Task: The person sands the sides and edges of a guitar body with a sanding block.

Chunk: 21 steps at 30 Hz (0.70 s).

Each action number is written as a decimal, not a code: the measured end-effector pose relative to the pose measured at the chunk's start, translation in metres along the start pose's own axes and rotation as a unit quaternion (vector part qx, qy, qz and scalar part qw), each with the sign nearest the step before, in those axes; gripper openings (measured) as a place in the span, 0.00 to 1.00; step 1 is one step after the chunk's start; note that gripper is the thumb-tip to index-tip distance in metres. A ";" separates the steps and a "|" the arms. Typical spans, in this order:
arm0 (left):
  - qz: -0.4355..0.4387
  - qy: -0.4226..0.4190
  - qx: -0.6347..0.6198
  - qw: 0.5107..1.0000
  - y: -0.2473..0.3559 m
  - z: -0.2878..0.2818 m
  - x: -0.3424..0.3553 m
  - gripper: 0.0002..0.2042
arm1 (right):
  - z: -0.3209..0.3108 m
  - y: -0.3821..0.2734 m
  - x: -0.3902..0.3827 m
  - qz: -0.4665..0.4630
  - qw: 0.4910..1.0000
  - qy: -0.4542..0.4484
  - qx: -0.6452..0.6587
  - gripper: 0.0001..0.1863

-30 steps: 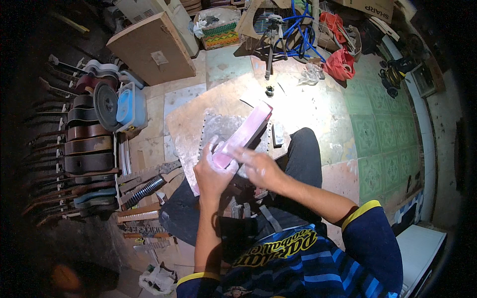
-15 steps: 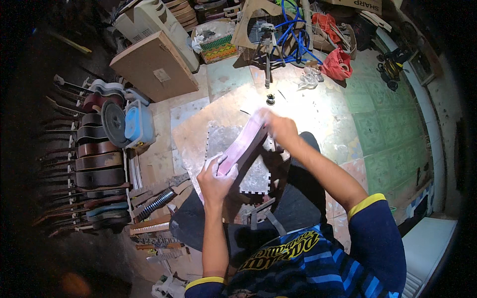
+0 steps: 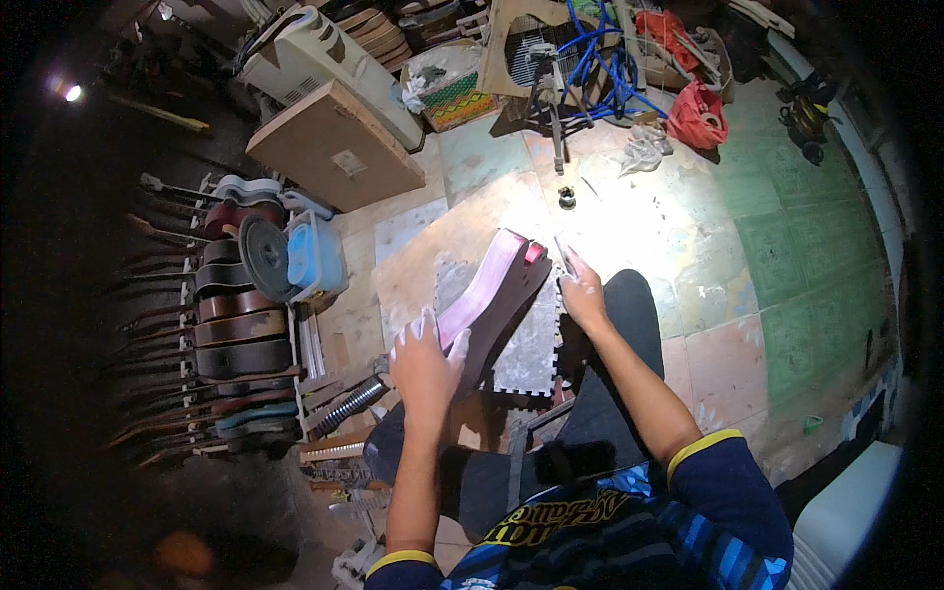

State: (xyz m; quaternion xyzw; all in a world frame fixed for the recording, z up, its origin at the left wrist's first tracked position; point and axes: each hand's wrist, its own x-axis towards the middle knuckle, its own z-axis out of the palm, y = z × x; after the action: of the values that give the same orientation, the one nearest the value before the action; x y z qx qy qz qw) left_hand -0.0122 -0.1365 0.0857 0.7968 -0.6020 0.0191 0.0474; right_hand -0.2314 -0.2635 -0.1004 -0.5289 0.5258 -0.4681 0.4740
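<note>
My left hand (image 3: 423, 359), dusted white, is closed on the near end of a long curved piece (image 3: 482, 285). Pale pink and dusty along its upper edge, dark on its side, this piece looks like a small guitar body seen edge-on. A bright red patch shows near its far end. To the right of it, apart from it, my right hand (image 3: 580, 288) pinches a thin, flat grey piece (image 3: 564, 254) that may be sandpaper; its exact kind is unclear. Beneath lies a grey foam mat (image 3: 531, 354) with toothed edges, between my legs.
Several guitars (image 3: 241, 329) hang in a rack at left, beside a clear tub (image 3: 329, 258) with a blue container and a grey lid (image 3: 267, 258). A brown board (image 3: 334, 147) leans at the back. Blue hose (image 3: 615, 79) and a red bag (image 3: 698, 116) lie far right.
My right hand has come off the pink piece's far end and moved down and right. My left hand still holds the near end. The whole view has shifted.
</note>
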 end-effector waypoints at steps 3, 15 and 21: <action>0.012 -0.042 0.087 0.995 0.017 0.017 0.010 0.39 | 0.021 0.003 0.009 -0.134 0.984 -0.041 -0.112 0.32; 0.115 0.048 -0.172 0.977 0.134 0.067 0.106 0.48 | 0.035 0.000 0.002 -0.095 0.971 -0.126 -0.181 0.22; 0.155 -0.104 0.187 0.965 0.051 0.032 0.007 0.54 | 0.031 -0.003 -0.004 -0.140 0.962 -0.103 -0.209 0.21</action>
State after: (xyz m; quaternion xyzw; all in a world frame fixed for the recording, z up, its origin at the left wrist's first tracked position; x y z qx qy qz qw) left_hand -0.0598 -0.1602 0.0567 0.6863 -0.7052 0.0556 -0.1690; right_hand -0.2000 -0.2595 -0.1011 -0.7300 0.4804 -0.3528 0.3343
